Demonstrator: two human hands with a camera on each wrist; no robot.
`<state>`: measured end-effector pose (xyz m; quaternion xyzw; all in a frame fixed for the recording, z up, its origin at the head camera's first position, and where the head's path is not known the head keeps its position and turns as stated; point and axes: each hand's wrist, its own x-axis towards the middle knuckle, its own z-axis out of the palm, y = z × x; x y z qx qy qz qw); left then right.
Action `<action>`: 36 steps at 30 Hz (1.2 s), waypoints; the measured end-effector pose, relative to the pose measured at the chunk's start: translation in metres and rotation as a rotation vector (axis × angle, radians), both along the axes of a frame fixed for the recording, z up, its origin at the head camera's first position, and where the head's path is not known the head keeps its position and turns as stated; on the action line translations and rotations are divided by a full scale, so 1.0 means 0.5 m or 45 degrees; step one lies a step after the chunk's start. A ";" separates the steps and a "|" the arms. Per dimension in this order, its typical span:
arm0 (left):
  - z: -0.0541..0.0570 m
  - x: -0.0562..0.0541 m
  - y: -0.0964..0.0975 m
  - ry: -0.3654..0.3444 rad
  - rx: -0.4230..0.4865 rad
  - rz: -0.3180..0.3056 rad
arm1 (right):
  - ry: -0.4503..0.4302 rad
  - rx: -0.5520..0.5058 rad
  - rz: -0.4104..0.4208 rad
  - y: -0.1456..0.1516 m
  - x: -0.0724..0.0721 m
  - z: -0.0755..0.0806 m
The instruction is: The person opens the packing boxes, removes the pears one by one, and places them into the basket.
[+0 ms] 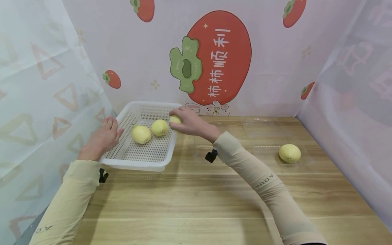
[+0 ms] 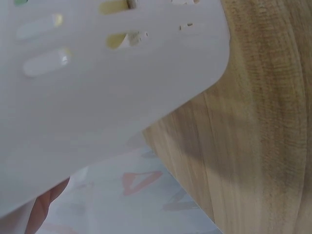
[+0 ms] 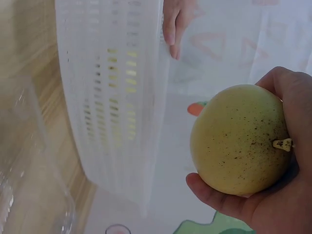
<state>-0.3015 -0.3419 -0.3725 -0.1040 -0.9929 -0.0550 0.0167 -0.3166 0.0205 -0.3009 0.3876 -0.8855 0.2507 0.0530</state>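
Observation:
My right hand [image 1: 190, 121] holds a pale yellow pear [image 3: 241, 139] over the right rim of a white plastic basket [image 1: 134, 164]. In the right wrist view, its fingers and thumb curl round the pear, whose short stem and dark speckles show. Two more pears, one on the left [image 1: 141, 134] and another beside it [image 1: 160, 128], lie on the basket's slotted bottom. At the basket's left rim is my left hand [image 1: 105, 137], its fingers fairly straight and its thumb towards the inside. The left wrist view shows mostly the basket's outer wall [image 2: 122, 97].
Right of the basket, clear plastic packaging [image 1: 245, 144] lies on the wooden table [image 1: 183, 200]. One pear [image 1: 289, 153] sits at its right part. Printed cloth walls [image 1: 263, 85] close off the back and both sides.

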 end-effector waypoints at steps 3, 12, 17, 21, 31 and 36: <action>0.000 -0.001 -0.001 -0.006 -0.002 0.003 | -0.008 0.007 0.023 -0.026 -0.001 -0.003; -0.003 -0.001 -0.002 -0.010 -0.002 0.005 | -0.040 0.071 0.126 -0.095 -0.004 -0.017; 0.002 0.003 0.001 -0.005 0.008 -0.002 | -0.014 0.077 0.160 -0.123 -0.007 -0.033; 0.004 0.005 0.000 -0.021 0.007 0.003 | -0.051 0.074 0.183 -0.144 -0.008 -0.051; 0.001 0.006 -0.001 0.017 -0.014 0.001 | -0.152 0.161 0.170 -0.190 -0.009 -0.086; 0.002 0.002 0.000 0.019 -0.013 0.000 | -0.252 0.221 0.148 -0.204 -0.009 -0.094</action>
